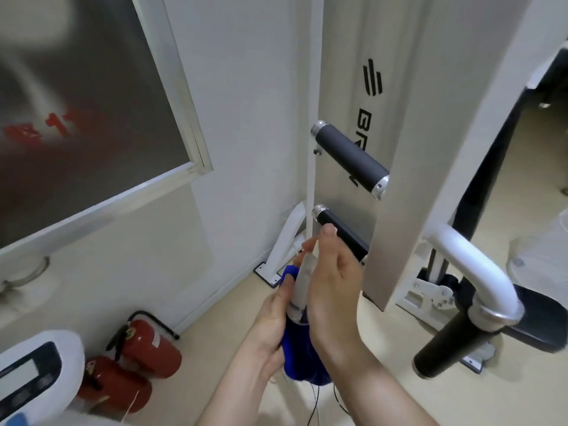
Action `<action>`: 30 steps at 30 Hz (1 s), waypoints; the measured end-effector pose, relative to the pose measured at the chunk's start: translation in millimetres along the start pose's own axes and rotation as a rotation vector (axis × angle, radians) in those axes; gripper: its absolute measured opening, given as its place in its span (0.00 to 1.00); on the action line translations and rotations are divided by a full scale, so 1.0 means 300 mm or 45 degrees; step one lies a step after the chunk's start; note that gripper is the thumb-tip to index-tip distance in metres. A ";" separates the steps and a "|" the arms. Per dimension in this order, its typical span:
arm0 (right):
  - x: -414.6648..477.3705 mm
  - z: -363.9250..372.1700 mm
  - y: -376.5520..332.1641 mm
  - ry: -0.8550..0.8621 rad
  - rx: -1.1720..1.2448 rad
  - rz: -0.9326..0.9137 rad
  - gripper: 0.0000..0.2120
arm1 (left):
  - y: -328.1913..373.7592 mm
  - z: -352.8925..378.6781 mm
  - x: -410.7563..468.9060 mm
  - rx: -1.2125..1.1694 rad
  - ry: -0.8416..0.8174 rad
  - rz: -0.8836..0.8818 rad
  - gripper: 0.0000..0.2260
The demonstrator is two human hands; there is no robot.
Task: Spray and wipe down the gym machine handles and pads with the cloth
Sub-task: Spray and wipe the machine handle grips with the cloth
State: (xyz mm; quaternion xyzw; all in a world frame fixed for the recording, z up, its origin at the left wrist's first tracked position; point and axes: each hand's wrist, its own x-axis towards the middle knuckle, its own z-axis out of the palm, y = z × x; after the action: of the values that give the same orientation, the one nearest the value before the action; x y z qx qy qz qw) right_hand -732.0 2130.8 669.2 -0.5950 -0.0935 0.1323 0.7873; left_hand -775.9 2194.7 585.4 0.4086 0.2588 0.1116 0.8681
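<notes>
A clear spray bottle (302,284) stands upright between my two hands at the centre of the view. My left hand (275,318) grips its lower part together with a blue cloth (299,355) that hangs below. My right hand (330,278) wraps the bottle's upper part, thumb up near the nozzle. Just beyond the nozzle is the lower black handle (341,230) of the white gym machine (399,149); the upper black handle (350,159) sits above it. A third black grip (445,345) on a curved white bar is at the right.
A black seat pad (541,321) lies at the far right. Two red fire extinguishers (138,361) lie on the floor by the wall at lower left. A frosted window (76,118) fills the upper left. A white device with a screen (33,373) is at the bottom left.
</notes>
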 end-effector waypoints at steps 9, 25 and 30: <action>0.113 0.007 0.020 0.096 0.094 0.470 0.29 | 0.039 -0.025 0.076 0.114 -0.293 0.097 0.31; 0.082 0.011 0.161 0.209 -0.146 0.244 0.28 | 0.234 -0.149 0.099 -0.358 0.146 0.085 0.11; 0.073 -0.040 0.164 0.338 -0.108 0.223 0.30 | 0.334 0.012 0.141 -0.056 -0.108 0.276 0.12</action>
State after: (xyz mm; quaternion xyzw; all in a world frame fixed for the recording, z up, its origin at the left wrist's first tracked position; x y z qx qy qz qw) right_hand -712.4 2139.4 618.5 -0.6457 0.0579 0.1167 0.7524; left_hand -736.6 2273.5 649.0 0.4195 0.1737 0.1932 0.8698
